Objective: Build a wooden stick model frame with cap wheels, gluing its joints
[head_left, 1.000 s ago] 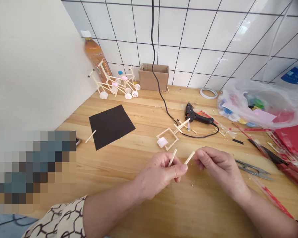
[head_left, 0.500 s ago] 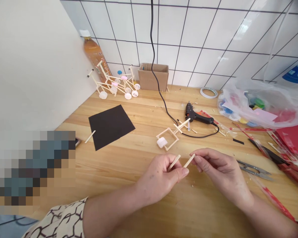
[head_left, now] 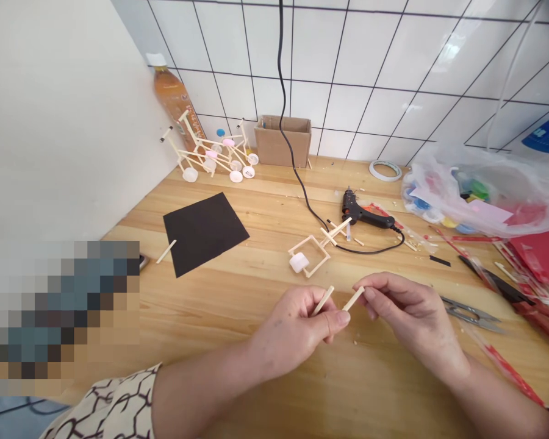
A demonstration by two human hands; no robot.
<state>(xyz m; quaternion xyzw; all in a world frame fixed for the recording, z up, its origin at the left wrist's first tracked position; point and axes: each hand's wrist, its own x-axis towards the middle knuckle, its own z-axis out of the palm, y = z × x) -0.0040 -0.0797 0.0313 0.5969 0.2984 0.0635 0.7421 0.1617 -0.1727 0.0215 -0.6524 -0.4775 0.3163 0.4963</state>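
Note:
My left hand [head_left: 304,320] is closed around a short wooden stick [head_left: 324,299] that slants up from its curled fingers. A second wooden stick [head_left: 354,299] bridges the two hands, its lower end at my left thumb. Its upper end is pinched between the thumb and fingertips of my right hand [head_left: 405,317]. Just beyond the hands lies a small frame of glued sticks [head_left: 319,270] with a pale pink cap [head_left: 299,263] on its near left side. Farther back, a black hot glue gun [head_left: 368,216] rests on its side, its nozzle pointing to the wall.
Stick models with cap wheels [head_left: 210,155] stand by a tea bottle [head_left: 168,91]. Black card [head_left: 205,235] lies left, under a loose stick [head_left: 166,252]. A cardboard box [head_left: 283,146], tape roll [head_left: 385,171], bag of caps [head_left: 480,195], and thread snips [head_left: 473,314] lie around the wooden table.
My right hand has shifted slightly right, and the pinched stick has moved with it. My left hand has barely moved and keeps its hold.

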